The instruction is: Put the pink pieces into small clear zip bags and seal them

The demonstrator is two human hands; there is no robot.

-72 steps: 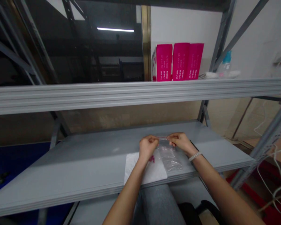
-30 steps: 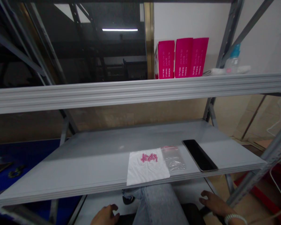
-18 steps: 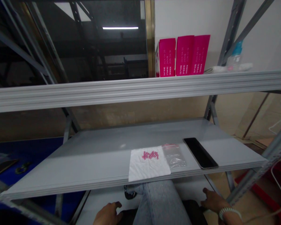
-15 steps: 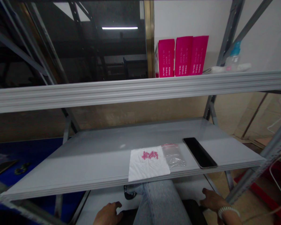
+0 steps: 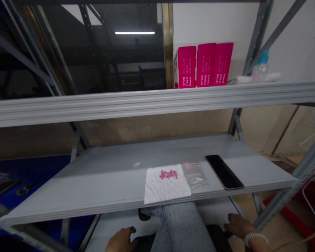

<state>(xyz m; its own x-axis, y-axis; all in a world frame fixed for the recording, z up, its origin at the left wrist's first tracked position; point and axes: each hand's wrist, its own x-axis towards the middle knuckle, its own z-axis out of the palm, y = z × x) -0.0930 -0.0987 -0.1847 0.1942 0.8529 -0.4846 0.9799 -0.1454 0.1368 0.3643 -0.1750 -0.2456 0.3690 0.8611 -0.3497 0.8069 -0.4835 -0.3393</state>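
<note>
My left hand [image 5: 120, 240] is low in the picture, beside the black seat [image 5: 144, 242] I sit on. Its thumb and a finger are spread apart with nothing seen between them; the other fingers are hidden. On the other side, my right hand [image 5: 237, 225], with a pale coiled band [image 5: 256, 238] at the wrist, rests by the seat edge, fingers apart. Both hands are below the shelf board. On the board, pink beads [image 5: 168, 174] lie in a small group on a white cloth [image 5: 165, 192]. A clear zip bag [image 5: 195, 176] touches the cloth's right side.
A black phone [image 5: 224, 171] lies right of the bag on the grey shelf [image 5: 107, 178]. The upper shelf [image 5: 120, 108] carries three magenta boxes [image 5: 206, 64] and a blue-topped spray bottle [image 5: 262, 64]. My jeans-clad leg [image 5: 185, 227] extends under the lower board. Metal posts flank both sides.
The whole view has shifted very slightly downward in the picture. Neither hand has visibly moved relative to the seat, and the things on the shelf stay put.
</note>
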